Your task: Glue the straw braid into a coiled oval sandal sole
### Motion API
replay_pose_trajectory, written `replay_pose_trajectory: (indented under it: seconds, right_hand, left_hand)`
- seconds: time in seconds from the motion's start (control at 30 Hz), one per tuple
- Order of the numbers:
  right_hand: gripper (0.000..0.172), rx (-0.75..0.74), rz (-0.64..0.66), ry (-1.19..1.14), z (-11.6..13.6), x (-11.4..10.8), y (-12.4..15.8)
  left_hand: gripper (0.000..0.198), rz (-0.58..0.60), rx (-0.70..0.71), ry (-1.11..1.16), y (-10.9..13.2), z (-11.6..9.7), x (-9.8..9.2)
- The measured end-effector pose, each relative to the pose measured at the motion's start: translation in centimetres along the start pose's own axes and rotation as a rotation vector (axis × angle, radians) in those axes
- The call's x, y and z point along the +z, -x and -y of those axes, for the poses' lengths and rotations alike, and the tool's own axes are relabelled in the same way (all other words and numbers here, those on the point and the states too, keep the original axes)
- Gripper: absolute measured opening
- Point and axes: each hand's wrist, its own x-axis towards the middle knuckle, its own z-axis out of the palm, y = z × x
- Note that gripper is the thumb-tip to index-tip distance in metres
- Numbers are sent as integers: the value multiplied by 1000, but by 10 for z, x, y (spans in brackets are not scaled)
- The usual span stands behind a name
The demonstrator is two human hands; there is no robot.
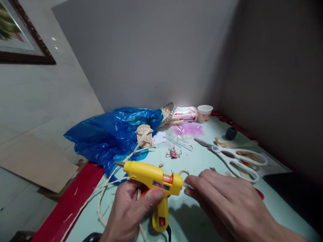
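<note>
A blue plastic bag (117,127) spreads across the table's (198,161) far left. Farther right, a paper cup (204,116) stands beside a packet (188,114). White-handled scissors (219,151) lie right of a pink clip (173,153). A framed picture (9,30) hangs left.

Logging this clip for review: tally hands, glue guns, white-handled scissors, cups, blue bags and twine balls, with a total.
Left hand and right hand: 2
Glue gun: 1
White-handled scissors: 1
Cup: 1
Blue bag: 1
Twine ball: 1
Total: 7
</note>
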Motion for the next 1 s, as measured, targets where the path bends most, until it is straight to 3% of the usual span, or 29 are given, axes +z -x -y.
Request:
replay_pose_trajectory:
  seconds: [0.07, 0.13, 0.2, 0.33, 0.43, 0.63, 0.73, 0.8, 0.87, 0.93, 1.0]
  right_hand:
    - [23, -25, -3, -57, 0, 0, 0]
    - [25, 58, 9, -214, 1, -3, -4]
    - [25, 291, 92, -479, 2, -6, -8]
    - [38, 969, 439, -1183, 1, -6, -12]
    - [38, 1183, 519, -1557, -2, 0, -10]
    - [39, 1147, 329, -1566, -10, -4, -11]
    - [44, 1140, 97, -1643, -16, -1, -10]
    - [29, 1137, -31, -1615, -14, 8, -9]
    - [30, 1078, 41, -1551, -5, 20, -10]
    - [39, 883, 223, -1533, 9, 32, -11]
    - [41, 850, 289, -1486, 25, 38, -12]
  left_hand:
    - [29, 37, 2, -22, 1, 0, -1]
    - [29, 55, 19, -60, 1, 0, -3]
    - [29, 71, 33, -81, 1, -2, -5]
    - [21, 146, 47, -65, 0, -7, -5]
    - [20, 166, 46, -60, -1, -7, -4]
    - [30, 73, -37, 32, -5, 1, -6]
    - [28, 16, -34, 170, -9, 1, -7]
    - [25, 24, -26, 230, -10, 1, -6]
    - [24, 49, -29, 226, -10, 2, -5]
    - [26, 58, -21, 169, -9, 6, -5]
    - [31, 60, -7, 66, -8, 12, -4]
